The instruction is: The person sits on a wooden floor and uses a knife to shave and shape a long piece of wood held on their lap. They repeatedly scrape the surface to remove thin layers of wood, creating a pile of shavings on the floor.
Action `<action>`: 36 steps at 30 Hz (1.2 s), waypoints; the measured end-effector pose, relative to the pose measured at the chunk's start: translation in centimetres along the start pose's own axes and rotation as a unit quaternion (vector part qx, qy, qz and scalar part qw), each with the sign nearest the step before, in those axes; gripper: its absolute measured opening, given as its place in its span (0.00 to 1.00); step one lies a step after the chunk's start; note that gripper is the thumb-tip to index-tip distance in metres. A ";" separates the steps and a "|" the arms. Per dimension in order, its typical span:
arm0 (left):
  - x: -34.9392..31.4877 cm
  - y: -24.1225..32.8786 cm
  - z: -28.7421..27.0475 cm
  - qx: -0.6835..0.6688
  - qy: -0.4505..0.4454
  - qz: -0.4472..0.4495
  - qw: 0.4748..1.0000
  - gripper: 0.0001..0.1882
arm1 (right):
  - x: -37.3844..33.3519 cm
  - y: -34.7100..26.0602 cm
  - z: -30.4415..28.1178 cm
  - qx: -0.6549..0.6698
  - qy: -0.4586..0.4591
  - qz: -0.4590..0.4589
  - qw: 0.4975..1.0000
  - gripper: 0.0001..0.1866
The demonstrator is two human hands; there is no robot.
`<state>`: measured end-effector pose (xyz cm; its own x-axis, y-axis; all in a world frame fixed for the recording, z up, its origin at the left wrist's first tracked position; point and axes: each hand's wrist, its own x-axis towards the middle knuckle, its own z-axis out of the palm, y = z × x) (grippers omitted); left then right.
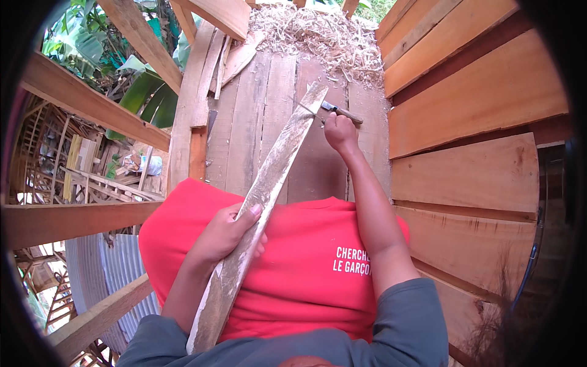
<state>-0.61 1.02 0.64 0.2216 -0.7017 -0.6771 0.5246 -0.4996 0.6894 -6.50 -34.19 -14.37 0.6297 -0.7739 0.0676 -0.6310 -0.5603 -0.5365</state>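
Observation:
My left hand (pixel 229 235) is wrapped round the lower part of a long, narrow wooden board (pixel 266 183), thumb on top. The board slants from my body up to the far right, its face rough and grey-brown with pale edges. Near its far end my right hand (pixel 340 131) is closed in a fist. A thin dark blade-like tool (pixel 306 110) crosses the board there and runs toward that fist; its handle is hidden. Just beyond the fist lies a wooden-handled tool (pixel 348 114) with a dark metal end. Red cloth (pixel 293 244) covers my lap under the board.
Plank flooring (pixel 244 128) stretches ahead, with a heap of wood shavings (pixel 324 37) at the far end. Loose wood offcuts (pixel 223 64) lie at far left. A slatted plank wall (pixel 465 171) stands close on my right; open timber rails (pixel 92 104) run along the left.

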 end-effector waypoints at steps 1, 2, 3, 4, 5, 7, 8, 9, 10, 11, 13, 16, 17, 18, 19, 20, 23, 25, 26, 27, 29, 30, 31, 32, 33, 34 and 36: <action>-0.1 0.0 -0.2 0.001 0.006 -0.007 1.000 0.20 | -0.3 -0.5 0.5 -0.010 -0.005 0.005 1.000 0.31; -0.1 0.0 -0.4 0.003 0.014 -0.010 1.000 0.21 | -0.6 -1.7 0.9 -0.019 -0.008 0.007 1.000 0.31; -0.1 0.0 -0.6 0.004 0.023 -0.013 1.000 0.21 | -1.3 -2.4 0.9 -0.022 -0.046 -0.048 0.998 0.32; -0.1 -0.1 -0.6 0.001 0.014 -0.016 1.000 0.21 | -2.4 -3.3 0.2 -0.027 -0.083 -0.099 0.991 0.32; -0.3 -0.2 -0.6 -0.002 0.006 -0.019 1.000 0.21 | -2.8 -3.8 -0.1 -0.033 -0.119 -0.149 0.981 0.32; -0.1 -0.3 -0.1 0.001 -0.011 -0.009 1.000 0.20 | 0.0 -0.2 0.2 -0.026 -0.009 0.001 1.000 0.33; -0.1 -0.2 0.0 0.010 -0.004 -0.010 1.000 0.20 | 0.7 0.1 0.0 -0.019 0.043 0.074 0.996 0.33; -0.1 -0.1 0.1 0.019 0.002 -0.012 1.000 0.20 | 0.1 0.4 0.4 -0.051 0.051 0.072 0.995 0.33; 0.0 0.0 -0.1 0.026 0.015 -0.011 0.999 0.20 | -0.8 -0.8 0.7 -0.042 -0.005 0.006 0.999 0.33; -0.1 0.0 -0.2 0.018 0.011 -0.014 1.000 0.20 | -1.6 -1.9 0.6 -0.037 -0.058 -0.062 0.996 0.33; -0.5 0.1 -0.2 0.004 0.000 -0.020 1.000 0.20 | -1.2 -2.0 0.3 -0.029 -0.091 -0.131 0.987 0.33; -0.2 0.3 0.2 0.007 0.007 -0.011 1.000 0.20 | 0.6 0.1 0.5 -0.016 0.055 0.060 0.997 0.33; -0.2 0.5 0.2 0.026 0.014 -0.012 0.999 0.20 | 0.3 -0.1 1.1 0.007 0.048 0.048 0.998 0.33; -0.4 0.3 0.2 0.024 0.007 -0.016 1.000 0.20 | -0.2 0.2 1.0 0.007 -0.001 -0.006 1.000 0.33; -0.7 0.0 0.1 0.019 0.002 -0.017 1.000 0.20 | -0.7 0.1 0.6 0.007 -0.052 -0.064 0.997 0.32; -0.8 -0.1 0.1 0.014 -0.003 -0.019 1.000 0.21 | -0.7 -0.1 0.3 0.007 -0.102 -0.122 0.987 0.32; -0.2 0.4 0.3 0.019 0.013 -0.013 1.000 0.21 | -0.5 -1.1 0.1 -0.016 0.018 0.008 1.000 0.32; -0.6 0.4 -0.1 0.025 0.015 -0.017 0.999 0.21 | -1.5 -2.8 0.1 -0.009 -0.036 -0.040 0.999 0.32; -0.7 0.5 -0.3 0.028 0.017 -0.018 0.999 0.21 | -1.1 -2.7 0.1 -0.019 -0.028 -0.033 0.999 0.32; -0.7 0.0 -0.3 0.011 0.006 -0.017 1.000 0.20 | -0.7 -2.6 -0.2 -0.029 -0.020 -0.025 0.999 0.32; -0.7 0.1 0.4 0.021 0.002 -0.014 1.000 0.20 | -1.4 -1.9 -0.1 -0.040 -0.023 -0.006 0.999 0.33; -0.7 0.1 0.6 0.025 0.000 -0.013 1.000 0.19 | -1.6 -1.6 0.0 -0.038 -0.029 0.001 0.999 0.33; -0.4 0.1 0.5 0.027 0.010 -0.011 1.000 0.19 | -1.0 -1.6 0.0 -0.034 -0.028 0.003 0.999 0.33; -0.4 0.3 0.3 0.026 0.004 -0.011 1.000 0.19 | -0.5 -1.6 0.0 -0.030 -0.027 0.004 0.999 0.34; -0.7 0.4 0.2 0.025 -0.001 -0.011 1.000 0.19 | -0.9 -1.5 0.3 -0.030 -0.070 -0.100 0.992 0.33; -0.8 0.6 0.1 0.021 -0.006 -0.011 1.000 0.19 | -0.1 -1.1 0.2 -0.027 -0.028 -0.047 0.998 0.33; -0.9 0.4 0.6 0.021 -0.008 -0.010 1.000 0.19 | 0.6 0.6 -0.1 -0.027 0.048 0.072 0.996 0.33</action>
<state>-1.13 1.15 1.67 0.1977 -0.6992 -0.6871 0.4935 -0.5346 0.6860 -6.52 -35.00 -14.53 0.4859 -0.8708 0.0752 -0.7365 -0.4542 -0.5013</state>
